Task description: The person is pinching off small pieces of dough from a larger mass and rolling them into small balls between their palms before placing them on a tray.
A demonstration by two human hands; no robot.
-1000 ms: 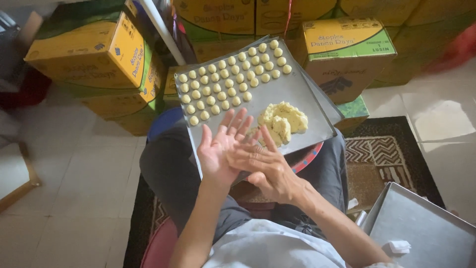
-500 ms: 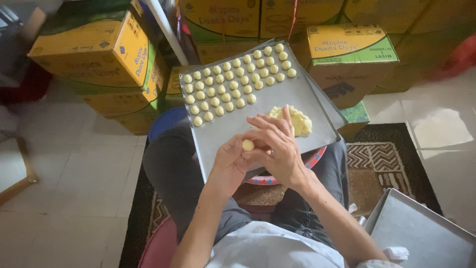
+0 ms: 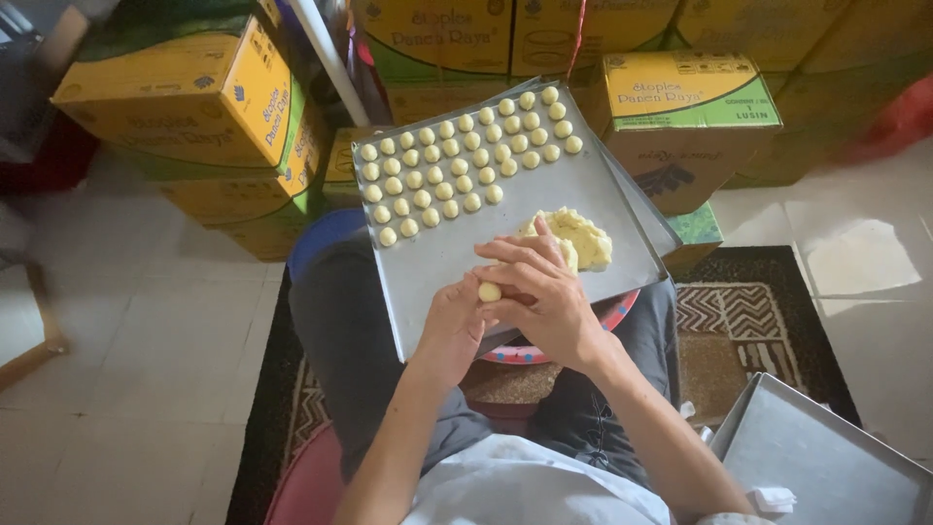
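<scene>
Pale yellow dough ball [image 3: 489,291] is now pinched between right hand [image 3: 544,297] fingertips and left hand [image 3: 452,326]; a second ago, open palms were pressed together.

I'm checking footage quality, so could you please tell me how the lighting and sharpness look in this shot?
Head view: soft daylight, with a bright patch on the floor tiles at right; the tray shows a mild sheen, no harsh glare; the hands and dough ball are fairly sharp; the left edge looks blurred.

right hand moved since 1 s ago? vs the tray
Yes. The right hand has curled over the left hand, pinching a dough ball; against the tray its position barely shifted.
</scene>
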